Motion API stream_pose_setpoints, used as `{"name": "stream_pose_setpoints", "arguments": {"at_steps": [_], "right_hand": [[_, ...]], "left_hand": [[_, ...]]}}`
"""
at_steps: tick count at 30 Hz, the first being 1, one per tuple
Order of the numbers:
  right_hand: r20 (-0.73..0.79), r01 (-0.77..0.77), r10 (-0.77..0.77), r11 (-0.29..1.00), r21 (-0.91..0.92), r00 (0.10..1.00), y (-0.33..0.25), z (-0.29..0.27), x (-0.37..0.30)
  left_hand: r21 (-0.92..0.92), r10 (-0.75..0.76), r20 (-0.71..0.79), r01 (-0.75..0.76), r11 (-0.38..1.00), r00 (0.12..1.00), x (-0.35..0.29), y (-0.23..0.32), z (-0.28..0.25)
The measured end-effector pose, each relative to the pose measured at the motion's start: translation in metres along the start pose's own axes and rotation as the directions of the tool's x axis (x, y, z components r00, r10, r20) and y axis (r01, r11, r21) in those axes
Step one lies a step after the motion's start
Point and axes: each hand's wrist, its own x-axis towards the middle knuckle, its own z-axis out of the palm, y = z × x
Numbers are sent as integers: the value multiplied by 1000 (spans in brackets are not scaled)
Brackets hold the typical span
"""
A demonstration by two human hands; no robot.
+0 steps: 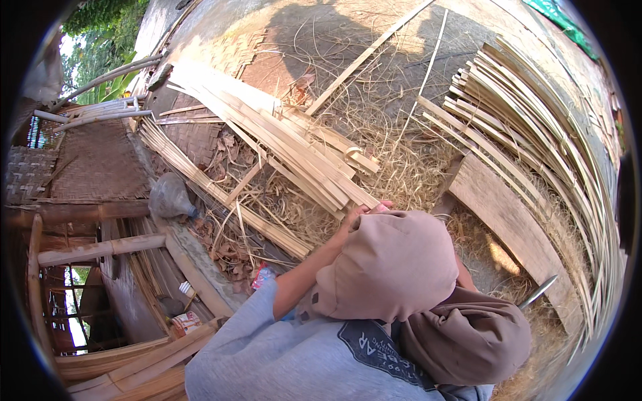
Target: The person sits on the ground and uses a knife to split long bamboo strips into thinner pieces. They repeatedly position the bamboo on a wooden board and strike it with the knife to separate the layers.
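Note:
My left hand (354, 218) reaches past my brown-clothed knee (394, 267) and is closed at the near end of a pale bamboo strip (354, 190). That strip lies along a fanned bundle of flat bamboo strips (267, 137) stretching to the upper left. My right forearm (465, 275) shows beside the same knee. The knee hides my right hand, so its fingers and anything in them cannot be made out. Out from beside my other knee (475, 334) sticks a narrow metal blade (539, 291); its other end is hidden.
A large stack of bamboo strips (528, 107) curves down the right, beside a wooden plank (508, 214). Curly shavings (408, 164) cover the ground. On the left are a clear plastic jug (172, 197), a thin strip bundle (227, 207) and a bamboo frame (100, 250).

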Motion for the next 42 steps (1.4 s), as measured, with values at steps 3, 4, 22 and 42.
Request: {"name": "stream_pose_setpoints", "arguments": {"at_steps": [3, 4, 22, 42], "right_hand": [[116, 49, -34, 991, -127, 993, 14, -21, -2], [170, 44, -29, 995, -87, 985, 10, -25, -3], [204, -239, 207, 959, 150, 957, -26, -67, -35], [-891, -291, 363, 914, 283, 274, 127, -68, -148]], "left_hand": [[-56, 107, -154, -117, 992, 982, 11, 41, -24], [-85, 129, -242, -153, 985, 962, 3, 60, -37], [-434, -157, -129, 87, 897, 979, 4, 48, 7], [748, 714, -457, -206, 631, 530, 45, 138, -75]]}}
